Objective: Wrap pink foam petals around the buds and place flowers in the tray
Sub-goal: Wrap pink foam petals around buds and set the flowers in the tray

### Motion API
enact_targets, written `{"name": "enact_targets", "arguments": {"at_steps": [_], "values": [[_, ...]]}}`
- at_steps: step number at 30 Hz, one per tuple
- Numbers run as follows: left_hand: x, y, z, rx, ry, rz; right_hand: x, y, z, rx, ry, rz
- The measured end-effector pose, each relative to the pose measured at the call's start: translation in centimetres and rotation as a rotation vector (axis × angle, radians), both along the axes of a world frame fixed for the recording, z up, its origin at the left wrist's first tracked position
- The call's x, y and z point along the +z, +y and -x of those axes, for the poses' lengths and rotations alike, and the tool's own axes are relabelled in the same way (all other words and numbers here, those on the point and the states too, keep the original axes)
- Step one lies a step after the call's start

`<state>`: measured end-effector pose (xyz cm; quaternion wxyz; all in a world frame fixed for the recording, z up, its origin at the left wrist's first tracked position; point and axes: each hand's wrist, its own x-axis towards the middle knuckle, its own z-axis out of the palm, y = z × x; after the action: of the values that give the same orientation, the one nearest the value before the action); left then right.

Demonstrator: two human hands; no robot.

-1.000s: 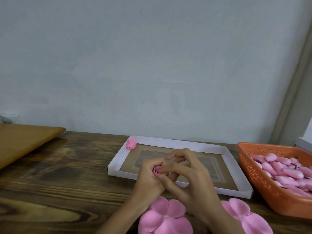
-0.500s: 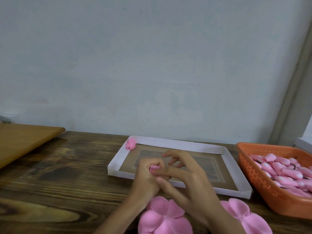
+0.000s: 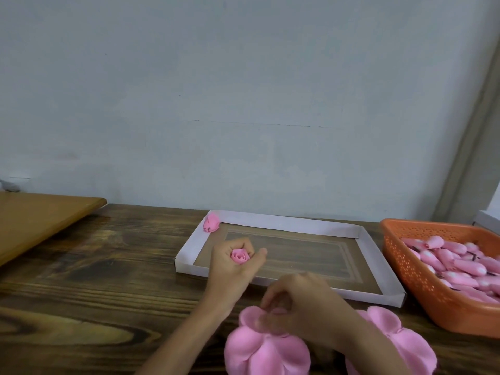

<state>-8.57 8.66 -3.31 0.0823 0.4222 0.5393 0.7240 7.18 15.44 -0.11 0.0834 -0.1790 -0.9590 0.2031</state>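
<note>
Backdrop: pale blue-grey wall (image 3: pixel 243 104) behind a dark wooden counter (image 3: pixel 94 280).
Left grip (image 3: pixel 232 269): curled round a small wrapped rose (image 3: pixel 239 256), at the tray's near-left corner.
Right grip (image 3: pixel 311 304): nearer than the left grip, fingers bent onto a petal pile (image 3: pixel 265 347); blurred, so pinching or only touching cannot be told.
Tray (image 3: pixel 286 224): white-walled, just beyond both grips; finished flower (image 3: pixel 211 222) in its far-left corner.
Right of right grip: second petal pile (image 3: pixel 397 336), orange basket (image 3: pixel 422 288) of buds (image 3: pixel 460 263).

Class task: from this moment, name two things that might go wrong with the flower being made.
The left hand alone grips the half-wrapped flower; a slack grip may let its petals unroll. The right hand reaches into the petal pile, blurred, and may lift several petals stuck together.
</note>
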Motion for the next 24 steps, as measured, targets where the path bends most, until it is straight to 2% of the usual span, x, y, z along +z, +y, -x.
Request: {"name": "enact_targets", "arguments": {"at_steps": [8, 17, 20, 24], "values": [[-0.2, 0.1, 0.7, -0.048, -0.118, 0.027, -0.2, 0.4, 0.5, -0.032, 0.107, 0.167], [-1.0, 0.4, 2.2, -0.155, -0.371, 0.011, -0.4, 0.9, 0.6, 0.107, 0.355, 0.561], [-0.9, 0.3, 2.8, -0.181, -0.4, -0.004, -0.5, 1.2, 0.8, 0.014, 0.462, 0.688], [-1.1, 0.4, 3.2, -0.2, -0.394, -0.017, -0.8, 1.6, 0.9, -0.26, 0.56, 0.8]]}}
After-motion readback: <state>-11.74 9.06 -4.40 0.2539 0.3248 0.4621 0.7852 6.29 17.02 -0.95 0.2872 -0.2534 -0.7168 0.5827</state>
